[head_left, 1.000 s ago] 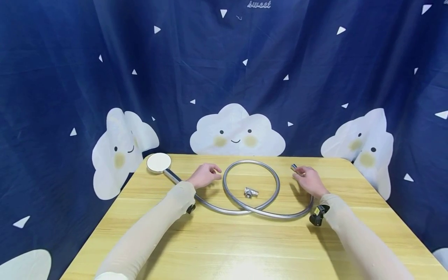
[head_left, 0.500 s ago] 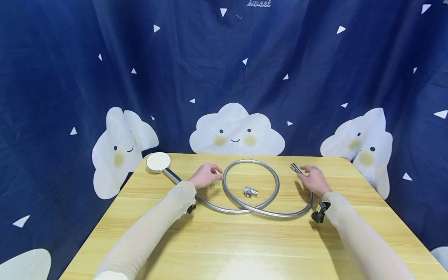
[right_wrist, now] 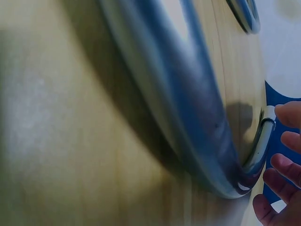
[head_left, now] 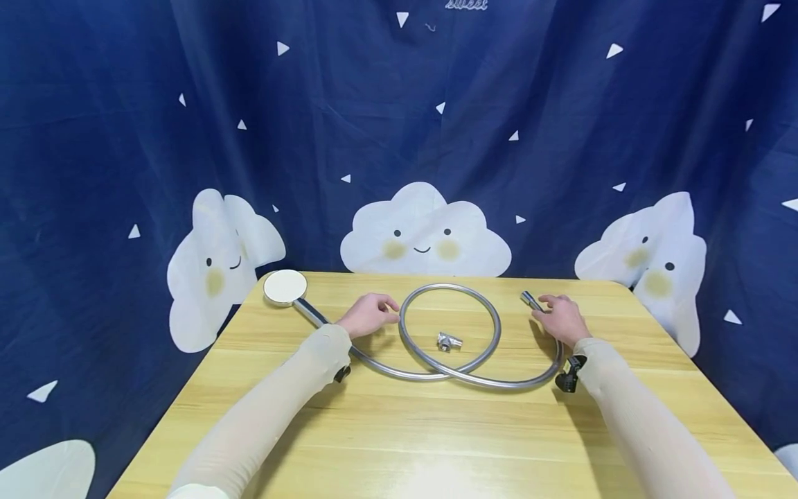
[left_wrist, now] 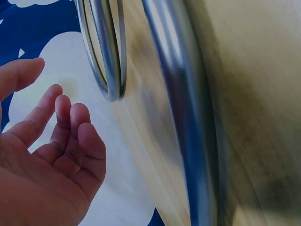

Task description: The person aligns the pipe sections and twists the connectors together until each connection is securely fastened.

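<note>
A silver shower hose [head_left: 499, 383] lies on the table, looped once in the middle. At its left end is a hand shower head [head_left: 285, 287] with a pale round face and a chrome handle. Inside the loop lies a small chrome tee-shaped fitting [head_left: 447, 342]. My left hand [head_left: 368, 315] hovers left of the loop, fingers loosely bent and holding nothing; its forearm covers part of the handle and hose. My right hand [head_left: 563, 321] is above the hose's right end, close to the metal connector [head_left: 530, 300]. In the right wrist view, its relaxed fingers [right_wrist: 282, 183] grip nothing.
The light wooden table [head_left: 374, 443] ends at a dark blue curtain [head_left: 374, 104] with white clouds and triangles. Black wrist cameras, such as the one [head_left: 569, 376] on the right wrist, sit low beside the hose.
My right hand has let go of the hose's connector end and moved slightly right, uncovering more of it. The left hand has barely moved; the hose, fitting and shower head lie as before.
</note>
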A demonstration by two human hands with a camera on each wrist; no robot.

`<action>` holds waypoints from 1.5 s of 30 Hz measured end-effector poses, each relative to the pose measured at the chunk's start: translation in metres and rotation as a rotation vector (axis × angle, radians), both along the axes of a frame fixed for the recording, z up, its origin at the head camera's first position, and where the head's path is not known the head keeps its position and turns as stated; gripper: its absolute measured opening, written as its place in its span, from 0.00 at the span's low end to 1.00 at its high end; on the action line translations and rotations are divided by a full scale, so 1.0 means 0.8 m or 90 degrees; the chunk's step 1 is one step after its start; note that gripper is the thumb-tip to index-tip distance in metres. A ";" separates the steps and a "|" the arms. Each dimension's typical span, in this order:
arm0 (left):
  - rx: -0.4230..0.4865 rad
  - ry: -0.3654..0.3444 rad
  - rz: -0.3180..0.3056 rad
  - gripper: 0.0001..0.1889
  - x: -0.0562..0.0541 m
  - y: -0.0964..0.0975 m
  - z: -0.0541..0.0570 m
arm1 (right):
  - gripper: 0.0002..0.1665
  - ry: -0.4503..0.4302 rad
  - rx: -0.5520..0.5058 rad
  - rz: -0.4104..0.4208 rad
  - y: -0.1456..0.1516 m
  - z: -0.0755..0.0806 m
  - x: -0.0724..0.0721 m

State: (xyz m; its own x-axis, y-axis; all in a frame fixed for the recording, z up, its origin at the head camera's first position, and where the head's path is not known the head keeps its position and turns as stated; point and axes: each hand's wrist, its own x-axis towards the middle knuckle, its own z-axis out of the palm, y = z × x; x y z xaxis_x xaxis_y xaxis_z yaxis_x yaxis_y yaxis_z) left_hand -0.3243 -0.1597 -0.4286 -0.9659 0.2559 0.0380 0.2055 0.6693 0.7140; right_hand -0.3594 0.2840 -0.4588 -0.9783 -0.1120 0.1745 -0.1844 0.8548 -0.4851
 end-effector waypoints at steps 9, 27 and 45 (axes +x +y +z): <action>0.008 -0.004 -0.030 0.13 0.004 0.013 0.007 | 0.33 -0.011 0.017 -0.003 0.003 0.002 -0.002; -0.124 0.000 -0.120 0.21 0.000 0.067 0.001 | 0.35 -0.046 0.032 -0.021 0.003 0.002 -0.005; -0.301 0.023 -0.186 0.29 -0.010 0.118 -0.007 | 0.36 -0.047 0.039 -0.027 0.006 -0.003 -0.004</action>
State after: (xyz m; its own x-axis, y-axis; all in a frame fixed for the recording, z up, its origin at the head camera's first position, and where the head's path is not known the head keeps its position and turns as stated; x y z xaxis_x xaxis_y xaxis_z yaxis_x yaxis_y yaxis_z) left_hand -0.3320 -0.0650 -0.4342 -0.8527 0.5100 -0.1133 0.4493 0.8266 0.3389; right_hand -0.3623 0.2886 -0.4612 -0.9923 -0.0787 0.0954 -0.1131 0.8893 -0.4430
